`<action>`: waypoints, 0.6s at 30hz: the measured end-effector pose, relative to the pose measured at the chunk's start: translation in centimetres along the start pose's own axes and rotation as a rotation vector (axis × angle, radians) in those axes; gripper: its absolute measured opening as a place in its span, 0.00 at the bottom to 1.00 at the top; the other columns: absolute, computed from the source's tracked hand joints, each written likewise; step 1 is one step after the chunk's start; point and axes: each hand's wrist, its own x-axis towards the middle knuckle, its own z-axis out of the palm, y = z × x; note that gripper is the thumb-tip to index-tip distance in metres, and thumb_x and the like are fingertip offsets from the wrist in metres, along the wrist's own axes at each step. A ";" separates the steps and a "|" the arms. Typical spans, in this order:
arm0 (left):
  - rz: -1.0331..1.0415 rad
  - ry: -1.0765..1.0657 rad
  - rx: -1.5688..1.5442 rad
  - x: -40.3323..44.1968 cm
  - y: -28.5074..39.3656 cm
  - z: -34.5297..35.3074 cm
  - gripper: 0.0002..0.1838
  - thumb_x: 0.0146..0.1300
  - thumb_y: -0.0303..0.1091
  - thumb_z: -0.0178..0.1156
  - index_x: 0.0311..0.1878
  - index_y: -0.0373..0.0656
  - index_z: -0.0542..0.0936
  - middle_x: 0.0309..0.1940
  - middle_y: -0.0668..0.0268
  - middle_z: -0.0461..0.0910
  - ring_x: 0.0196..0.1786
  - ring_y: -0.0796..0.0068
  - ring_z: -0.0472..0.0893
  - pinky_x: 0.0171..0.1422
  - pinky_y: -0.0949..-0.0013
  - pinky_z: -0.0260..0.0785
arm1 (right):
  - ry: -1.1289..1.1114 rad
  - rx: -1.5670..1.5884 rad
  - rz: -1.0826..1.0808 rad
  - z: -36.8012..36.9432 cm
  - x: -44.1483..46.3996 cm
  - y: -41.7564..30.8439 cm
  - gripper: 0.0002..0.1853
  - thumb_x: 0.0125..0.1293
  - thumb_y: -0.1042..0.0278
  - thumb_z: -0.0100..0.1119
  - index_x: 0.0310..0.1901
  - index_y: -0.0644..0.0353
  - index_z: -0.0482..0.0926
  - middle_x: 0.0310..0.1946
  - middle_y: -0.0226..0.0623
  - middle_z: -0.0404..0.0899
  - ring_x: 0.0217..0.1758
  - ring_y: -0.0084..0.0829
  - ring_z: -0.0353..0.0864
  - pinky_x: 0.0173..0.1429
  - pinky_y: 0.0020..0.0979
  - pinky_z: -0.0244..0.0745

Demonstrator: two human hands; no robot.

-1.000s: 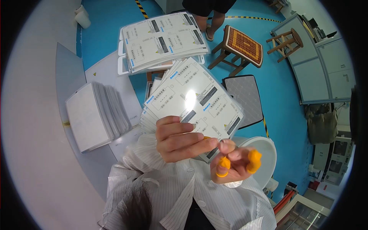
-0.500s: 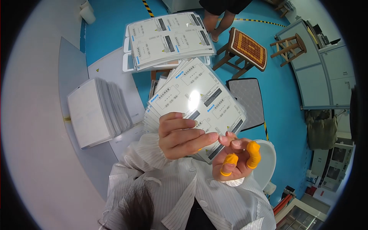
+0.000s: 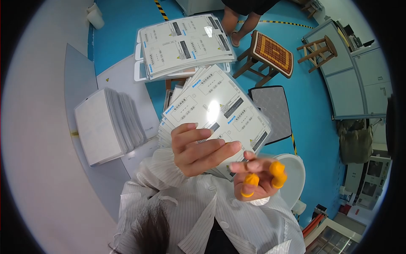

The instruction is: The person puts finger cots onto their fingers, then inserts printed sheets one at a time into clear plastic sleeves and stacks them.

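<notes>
A fanned stack of printed laminated sheets (image 3: 186,101) lies before my body, with Chinese labels, dark bars and yellow triangles. Over its lower part is my left hand (image 3: 201,150), its fingers bent and close together; the thumb is hidden, and I cannot make out what they hold. To its right my right hand (image 3: 260,175) is palm up with fingers spread, nothing visible in it, and some fingertips blurred. Orange finger covers (image 3: 277,169) sit on two of its digits. The hands are slightly apart.
Another pile of printed sheets (image 3: 186,40) stands beyond. White sheets (image 3: 99,127) are stacked at left. Right of centre are a stool with a beaded mat (image 3: 272,53), a grey pad (image 3: 272,112) and a round white seat (image 3: 294,178). A person's legs (image 3: 243,25) show at the top.
My right fingertips have come away from my left ones, which they met before. My left hand has shifted slightly left since half a second ago. The view tilted a little.
</notes>
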 end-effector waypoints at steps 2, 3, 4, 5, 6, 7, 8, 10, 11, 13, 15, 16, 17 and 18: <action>0.014 -0.003 0.029 0.2 0.0 0.1 0.19 0.40 0.40 0.71 0.40 0.66 0.83 0.30 0.88 0.72 0.41 0.83 0.70 0.52 0.73 0.62 | 0.029 -0.008 0.000 0.3 0.3 -0.1 0.32 0.58 0.63 0.62 0.61 0.63 0.61 0.43 0.41 0.74 0.38 0.34 0.82 0.55 0.38 0.73; 0.014 -0.004 0.025 0.2 -0.1 0.3 0.19 0.40 0.40 0.71 0.40 0.66 0.83 0.30 0.88 0.72 0.41 0.83 0.70 0.52 0.73 0.62 | 0.055 -0.016 0.000 0.4 0.6 -0.1 0.32 0.57 0.64 0.64 0.61 0.63 0.62 0.42 0.38 0.73 0.37 0.31 0.81 0.53 0.36 0.73; 0.041 0.038 0.033 0.2 -0.1 0.5 0.18 0.41 0.40 0.71 0.40 0.67 0.83 0.30 0.88 0.72 0.41 0.84 0.70 0.52 0.73 0.62 | 0.057 -0.019 -0.002 0.5 0.9 -0.2 0.32 0.57 0.64 0.64 0.61 0.63 0.62 0.42 0.38 0.73 0.37 0.31 0.81 0.53 0.36 0.73; 0.067 0.080 0.041 0.2 -0.1 0.6 0.18 0.42 0.41 0.70 0.41 0.67 0.83 0.30 0.89 0.72 0.41 0.84 0.70 0.52 0.74 0.62 | 0.134 0.089 0.099 0.6 1.3 -0.3 0.32 0.54 0.74 0.63 0.61 0.63 0.61 0.44 0.40 0.73 0.41 0.34 0.79 0.55 0.38 0.72; 0.068 0.081 0.038 0.2 -0.1 0.6 0.18 0.42 0.41 0.70 0.41 0.67 0.83 0.30 0.89 0.72 0.41 0.84 0.70 0.52 0.74 0.62 | 0.211 0.198 0.200 0.6 1.7 -0.4 0.33 0.51 0.83 0.63 0.60 0.64 0.61 0.47 0.42 0.72 0.46 0.37 0.78 0.56 0.40 0.71; 0.083 0.069 0.046 0.2 -0.1 0.6 0.18 0.42 0.41 0.70 0.41 0.67 0.83 0.30 0.89 0.72 0.41 0.84 0.69 0.51 0.74 0.62 | 0.233 0.181 0.226 0.7 2.0 -0.4 0.36 0.50 0.83 0.65 0.61 0.64 0.60 0.47 0.42 0.72 0.41 0.34 0.77 0.51 0.36 0.73; 0.099 0.058 0.053 0.3 -0.1 0.5 0.18 0.42 0.42 0.70 0.41 0.68 0.83 0.31 0.90 0.72 0.41 0.85 0.69 0.51 0.75 0.61 | 0.234 0.181 0.223 0.7 1.9 -0.4 0.36 0.50 0.83 0.65 0.61 0.64 0.60 0.47 0.42 0.72 0.41 0.34 0.77 0.51 0.36 0.73; 0.095 0.035 0.058 0.5 0.1 0.3 0.18 0.42 0.42 0.70 0.41 0.68 0.83 0.31 0.90 0.72 0.41 0.85 0.69 0.51 0.75 0.61 | 0.230 0.256 0.260 0.9 1.8 -0.5 0.37 0.49 0.82 0.66 0.61 0.64 0.60 0.46 0.42 0.71 0.42 0.34 0.77 0.49 0.34 0.73; 0.090 0.012 0.064 0.5 0.2 0.2 0.19 0.42 0.43 0.70 0.41 0.68 0.83 0.32 0.90 0.72 0.42 0.85 0.69 0.52 0.76 0.61 | 0.230 0.255 0.259 1.0 1.8 -0.5 0.37 0.49 0.82 0.66 0.61 0.64 0.60 0.46 0.42 0.71 0.42 0.34 0.77 0.49 0.34 0.73; 0.102 -0.068 0.081 0.7 0.3 -0.7 0.19 0.43 0.44 0.71 0.41 0.71 0.80 0.33 0.90 0.69 0.43 0.85 0.66 0.54 0.76 0.59 | 0.259 0.282 0.259 1.2 1.9 -0.6 0.37 0.49 0.82 0.67 0.61 0.65 0.61 0.46 0.41 0.71 0.42 0.34 0.77 0.48 0.33 0.74; 0.113 -0.147 0.100 0.7 0.3 -0.8 0.19 0.43 0.46 0.72 0.41 0.73 0.78 0.35 0.89 0.65 0.45 0.85 0.64 0.56 0.76 0.57 | 0.284 0.297 0.275 1.3 2.0 -0.6 0.36 0.49 0.82 0.67 0.61 0.65 0.61 0.46 0.41 0.70 0.42 0.34 0.77 0.48 0.34 0.74; 0.114 -0.120 0.104 0.6 0.4 -0.7 0.19 0.43 0.46 0.72 0.41 0.73 0.78 0.35 0.89 0.65 0.45 0.85 0.63 0.56 0.76 0.57 | 0.309 0.310 0.291 1.3 2.0 -0.7 0.36 0.49 0.82 0.67 0.60 0.65 0.61 0.46 0.41 0.70 0.41 0.33 0.77 0.48 0.34 0.74; 0.114 -0.093 0.107 0.5 0.4 -0.5 0.19 0.43 0.46 0.72 0.41 0.73 0.78 0.34 0.90 0.65 0.45 0.86 0.63 0.56 0.77 0.57 | 0.309 0.310 0.291 1.3 2.0 -0.8 0.36 0.49 0.82 0.67 0.60 0.65 0.61 0.46 0.41 0.70 0.41 0.33 0.77 0.48 0.34 0.74; 0.114 -0.092 0.106 0.5 0.4 -0.3 0.19 0.43 0.46 0.72 0.41 0.73 0.78 0.34 0.90 0.65 0.45 0.86 0.63 0.56 0.77 0.57 | 0.319 0.318 0.318 1.3 2.0 -0.9 0.36 0.49 0.82 0.67 0.60 0.65 0.61 0.45 0.40 0.70 0.41 0.33 0.77 0.48 0.33 0.74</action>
